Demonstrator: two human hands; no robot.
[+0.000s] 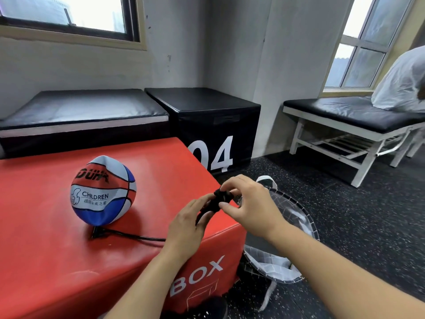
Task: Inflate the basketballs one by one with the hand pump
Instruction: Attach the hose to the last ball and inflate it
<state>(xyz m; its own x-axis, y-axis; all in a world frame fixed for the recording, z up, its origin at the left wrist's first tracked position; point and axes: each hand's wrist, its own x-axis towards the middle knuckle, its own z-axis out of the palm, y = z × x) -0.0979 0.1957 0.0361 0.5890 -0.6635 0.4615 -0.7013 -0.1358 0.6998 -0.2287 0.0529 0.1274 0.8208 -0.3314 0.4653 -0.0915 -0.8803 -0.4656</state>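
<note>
Red, white and blue, the dented rubber basketball [102,191] sits limp on the red padded box [46,249], a thin black hose [133,236] running beneath it. Both the left hand [187,229] and the right hand [247,203] pinch a small black pump part [218,200]. Inflation appears barely begun; other balls are unseen.

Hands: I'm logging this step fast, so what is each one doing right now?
Left hand: closed on the lower part of the black pump.
Right hand: fingers pinched on the pump's top end.
</note>
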